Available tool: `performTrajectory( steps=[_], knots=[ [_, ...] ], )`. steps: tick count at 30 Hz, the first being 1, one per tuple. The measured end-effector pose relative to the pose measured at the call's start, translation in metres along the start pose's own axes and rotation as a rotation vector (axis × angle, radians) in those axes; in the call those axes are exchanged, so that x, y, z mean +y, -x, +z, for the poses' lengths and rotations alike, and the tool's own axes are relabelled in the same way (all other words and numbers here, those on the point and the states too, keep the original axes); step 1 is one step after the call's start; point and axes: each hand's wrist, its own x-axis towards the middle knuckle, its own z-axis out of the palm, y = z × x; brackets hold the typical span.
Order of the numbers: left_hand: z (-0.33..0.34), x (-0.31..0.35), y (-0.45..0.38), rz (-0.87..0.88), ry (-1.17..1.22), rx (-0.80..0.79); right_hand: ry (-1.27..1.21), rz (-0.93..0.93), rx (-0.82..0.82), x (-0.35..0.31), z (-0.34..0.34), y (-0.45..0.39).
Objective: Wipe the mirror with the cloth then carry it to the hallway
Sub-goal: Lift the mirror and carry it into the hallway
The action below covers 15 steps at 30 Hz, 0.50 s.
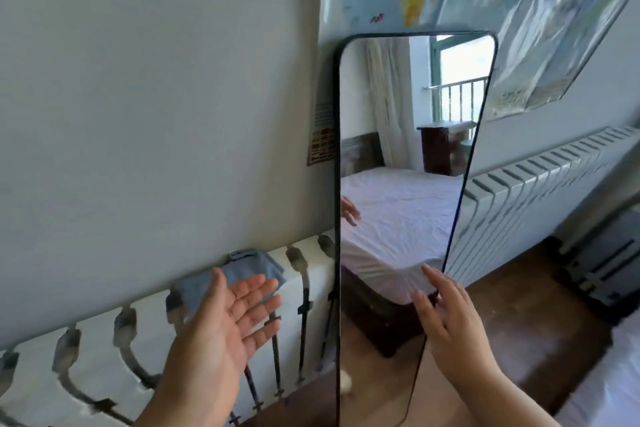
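Mirror (398,184) leaning mid-frame against wall; cloth (242,274) lying on radiator (104,350), lower left. We are holding left hand (221,319) open, empty, beside cloth; right hand (450,319) spread, empty, at mirror's edge. Judging: wiping not begun; next, grasping cloth.

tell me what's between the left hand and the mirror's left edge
In the head view, only radiator fins and bare wall show between the open left hand and the mirror frame. The blue cloth lies behind the fingers, on the radiator.
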Motion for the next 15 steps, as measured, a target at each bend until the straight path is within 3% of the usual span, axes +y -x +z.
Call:
performTrajectory(
  steps=[4, 9, 15],
  knots=[
    [0.053, -0.037, -0.009, 0.001, 0.015, 0.045, -0.334, 0.238, 0.129, 0.061, -0.041, -0.046],
    [0.103, -0.083, -0.017, 0.139, 0.064, 0.171, -0.540, 0.295, -0.033, 0.121, -0.079, -0.120],
    [0.157, -0.072, -0.027, 0.327, -0.009, 0.243, -0.658, 0.305, -0.100, 0.142, -0.126, -0.196]
  ],
)
